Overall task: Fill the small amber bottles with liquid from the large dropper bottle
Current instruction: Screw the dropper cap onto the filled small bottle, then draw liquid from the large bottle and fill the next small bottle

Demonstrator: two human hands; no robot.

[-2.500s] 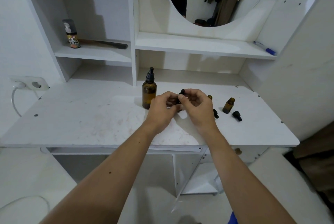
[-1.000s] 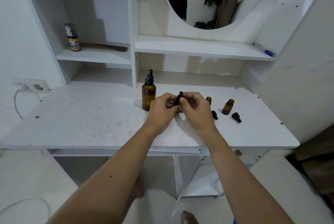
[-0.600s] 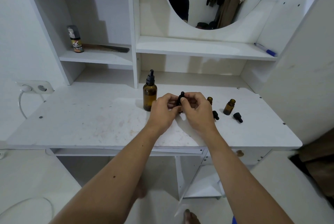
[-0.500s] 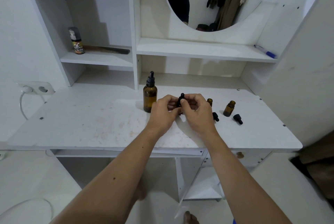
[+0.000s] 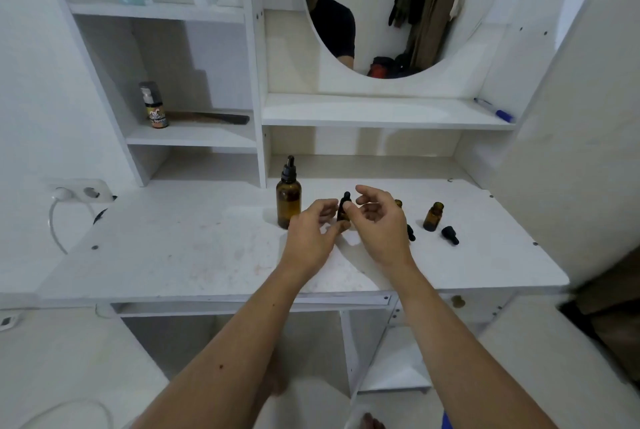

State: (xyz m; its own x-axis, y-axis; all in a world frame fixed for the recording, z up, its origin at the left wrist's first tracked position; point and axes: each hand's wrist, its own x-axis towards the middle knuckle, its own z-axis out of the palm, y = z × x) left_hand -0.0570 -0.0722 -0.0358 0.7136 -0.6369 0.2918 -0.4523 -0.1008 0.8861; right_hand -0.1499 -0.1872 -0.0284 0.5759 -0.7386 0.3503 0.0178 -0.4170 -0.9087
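Both grips have loosened: left hand (image 5: pixel 308 238) and right hand (image 5: pixel 381 224) now hang with fingers spread around the capped vial (image 5: pixel 344 209), standing on the counter (image 5: pixel 180 248) beside the big bottle (image 5: pixel 288 202). One looks finished; the uncapped vial (image 5: pixel 433 216) waits.

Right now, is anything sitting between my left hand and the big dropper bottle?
Nothing visible. The large dropper bottle stands upright on the desk just behind and left of your left hand, with bare desk between them. The small capped bottle stands to the right, between your hands, off that path.
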